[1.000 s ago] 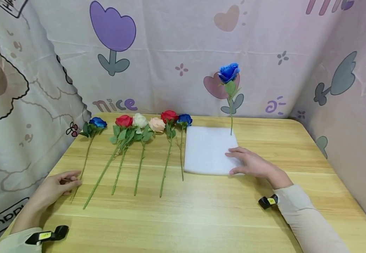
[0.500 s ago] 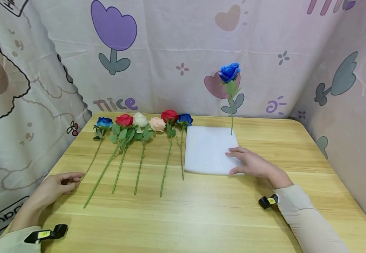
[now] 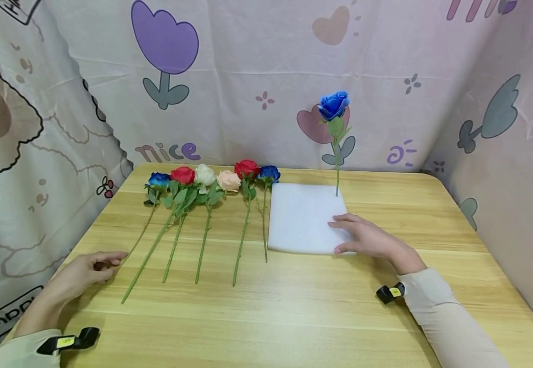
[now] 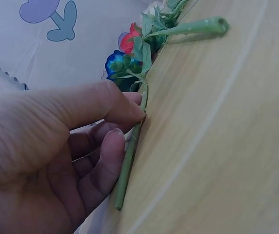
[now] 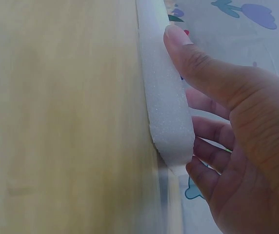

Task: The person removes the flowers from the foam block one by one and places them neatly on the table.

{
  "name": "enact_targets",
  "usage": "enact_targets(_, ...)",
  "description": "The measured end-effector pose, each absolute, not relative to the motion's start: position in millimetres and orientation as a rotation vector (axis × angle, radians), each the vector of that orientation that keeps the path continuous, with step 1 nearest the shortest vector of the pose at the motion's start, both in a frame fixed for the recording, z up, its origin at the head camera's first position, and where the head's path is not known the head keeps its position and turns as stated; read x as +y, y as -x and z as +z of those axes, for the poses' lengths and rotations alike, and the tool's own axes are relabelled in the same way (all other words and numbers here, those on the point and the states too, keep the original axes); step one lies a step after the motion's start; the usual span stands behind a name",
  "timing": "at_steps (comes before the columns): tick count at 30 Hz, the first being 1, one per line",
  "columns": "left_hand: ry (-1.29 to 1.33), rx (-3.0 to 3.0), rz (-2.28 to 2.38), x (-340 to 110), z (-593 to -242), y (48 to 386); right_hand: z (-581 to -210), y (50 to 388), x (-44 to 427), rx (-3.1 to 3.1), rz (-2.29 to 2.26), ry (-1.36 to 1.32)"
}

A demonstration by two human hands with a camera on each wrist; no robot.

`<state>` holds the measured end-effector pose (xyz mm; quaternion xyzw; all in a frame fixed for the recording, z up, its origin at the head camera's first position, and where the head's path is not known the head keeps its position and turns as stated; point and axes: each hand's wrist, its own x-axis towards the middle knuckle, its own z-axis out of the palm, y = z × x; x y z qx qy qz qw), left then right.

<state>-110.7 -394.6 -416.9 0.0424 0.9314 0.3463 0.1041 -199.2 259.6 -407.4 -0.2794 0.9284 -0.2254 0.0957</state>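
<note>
At the left of the table, my left hand (image 3: pixel 79 276) pinches the lower stem of a blue rose (image 3: pixel 159 180) between thumb and fingers. That rose lies on the table, its stem (image 4: pixel 125 178) slanting past my fingertips in the left wrist view. My right hand (image 3: pixel 372 237) rests on the right side of a white foam board (image 3: pixel 303 220), thumb and fingers spread loosely over its edge. Another blue rose (image 3: pixel 333 106) stands upright at the board's back right corner. In the right wrist view the thick side of the foam (image 5: pixel 166 92) shows beside my thumb.
Between the left hand and the board several roses lie in a row, blooms to the back: red (image 3: pixel 183 175), white (image 3: pixel 205 175), peach (image 3: pixel 229 181), red (image 3: pixel 247 169) and blue (image 3: pixel 269 174). A printed curtain (image 3: pixel 238 61) hangs behind the wooden table (image 3: pixel 266 317).
The leftmost blue rose has shifted right, its bloom now beside the first red rose. My left hand has moved slightly right with its stem. My right hand has stayed on the foam board.
</note>
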Motion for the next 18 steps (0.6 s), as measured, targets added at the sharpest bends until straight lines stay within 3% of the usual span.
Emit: enact_targets(18,-0.181,2.681,1.124,-403.0,-412.8,112.6,-407.7,200.3,260.0,2.75,-0.67,0.84)
